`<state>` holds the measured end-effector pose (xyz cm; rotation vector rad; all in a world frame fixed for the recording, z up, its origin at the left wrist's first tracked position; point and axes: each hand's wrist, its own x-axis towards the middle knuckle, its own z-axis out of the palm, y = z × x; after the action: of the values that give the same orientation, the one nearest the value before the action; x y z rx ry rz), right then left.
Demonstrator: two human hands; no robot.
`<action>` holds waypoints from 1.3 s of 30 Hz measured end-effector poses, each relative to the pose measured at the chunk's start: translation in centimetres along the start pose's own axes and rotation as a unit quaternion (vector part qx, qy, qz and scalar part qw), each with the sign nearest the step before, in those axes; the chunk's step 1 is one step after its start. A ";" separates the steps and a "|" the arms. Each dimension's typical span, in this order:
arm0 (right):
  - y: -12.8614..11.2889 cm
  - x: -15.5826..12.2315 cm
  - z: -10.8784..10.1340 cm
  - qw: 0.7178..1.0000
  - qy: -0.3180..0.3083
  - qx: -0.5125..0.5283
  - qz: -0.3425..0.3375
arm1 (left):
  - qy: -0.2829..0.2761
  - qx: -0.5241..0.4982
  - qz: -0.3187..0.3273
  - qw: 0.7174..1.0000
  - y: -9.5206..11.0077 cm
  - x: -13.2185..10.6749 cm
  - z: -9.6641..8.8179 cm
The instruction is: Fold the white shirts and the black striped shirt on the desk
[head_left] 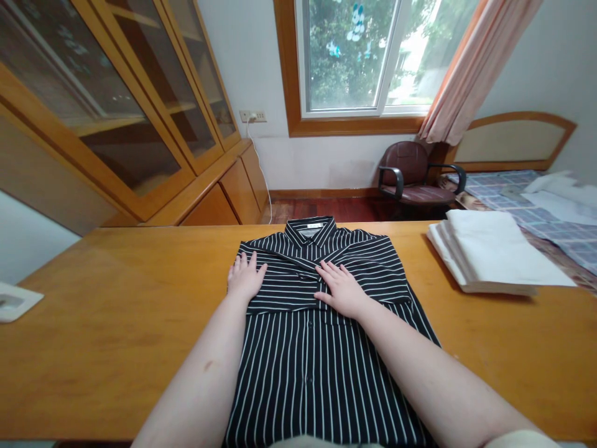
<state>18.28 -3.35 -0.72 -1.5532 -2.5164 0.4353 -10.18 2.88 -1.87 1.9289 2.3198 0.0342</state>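
A black shirt with white stripes (289,361) lies front side up on the wooden table (116,323), its collar at the far edge. Both sleeves are folded inward across the chest, where their stripes run sideways. My left hand (245,278) rests flat on the folded sleeve at the shirt's left side, fingers spread. Near the middle of the chest, my right hand (342,291) lies flat on the crossed sleeves with its fingers stretched out. Neither hand grips the cloth. The shirt's lower hem is out of sight at the bottom of the view.
A stack of white folded sheets (499,255) sits on the table's right side. At the left edge is a white object (21,300). Beyond the table stand a glass-door cabinet (186,155), an office chair (415,174) and a bed (527,193).
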 end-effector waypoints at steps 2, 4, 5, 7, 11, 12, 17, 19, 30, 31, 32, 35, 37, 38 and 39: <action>0.1 0.0 0.2 1.000 0.005 -0.010 0.025 | -0.008 -0.004 -0.005 1.000 0.0 0.1 0.1; 0.2 0.1 0.4 0.998 0.010 -0.018 0.058 | -0.015 -0.009 -0.010 1.000 0.0 0.4 0.2; 0.3 0.1 0.4 0.997 0.012 -0.022 0.072 | -0.017 -0.012 -0.012 1.000 0.0 0.5 0.2; 0.4 0.1 0.5 0.996 0.011 -0.027 0.088 | -0.019 -0.020 -0.014 1.000 0.0 0.9 0.0; 0.3 0.1 0.4 0.995 0.002 -0.033 0.092 | -0.038 -0.042 -0.039 0.998 0.4 2.0 -1.2; 0.3 0.1 0.3 0.995 0.002 -0.035 0.093 | -0.037 -0.045 -0.052 0.997 0.5 2.3 -1.5; 0.3 0.0 0.2 0.995 -0.005 -0.035 0.090 | 0.079 -0.007 0.008 0.997 1.1 3.3 -1.5; 0.3 0.0 0.1 0.996 -0.006 -0.033 0.086 | 0.067 0.000 0.073 0.995 1.0 3.6 -0.8; 0.4 0.3 0.2 0.996 0.003 -0.032 0.088 | 0.049 -0.008 -0.015 0.999 0.7 4.7 0.3; 0.4 0.3 0.2 0.996 0.004 -0.033 0.087 | 0.051 -0.012 -0.025 0.998 0.7 4.7 0.3; 0.4 0.3 0.2 0.996 0.004 -0.034 0.087 | 0.049 -0.015 -0.032 0.998 0.7 4.8 0.3; 0.6 0.4 0.3 0.995 0.004 -0.037 0.090 | 0.044 -0.020 -0.037 0.998 0.8 4.9 0.3; 0.6 0.5 0.3 0.995 0.002 -0.038 0.093 | 0.044 -0.022 -0.039 0.998 0.9 5.0 0.3; 0.6 0.6 0.3 0.995 0.001 -0.037 0.094 | 0.045 -0.022 -0.038 0.998 1.0 5.0 0.3; 0.6 0.6 0.3 0.995 -0.001 -0.035 0.096 | 0.047 -0.022 -0.037 0.998 1.0 5.1 0.3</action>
<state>18.40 -2.61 -1.20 -1.8314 -2.4163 0.3764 -10.05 8.04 -2.44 1.8587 2.4253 0.1708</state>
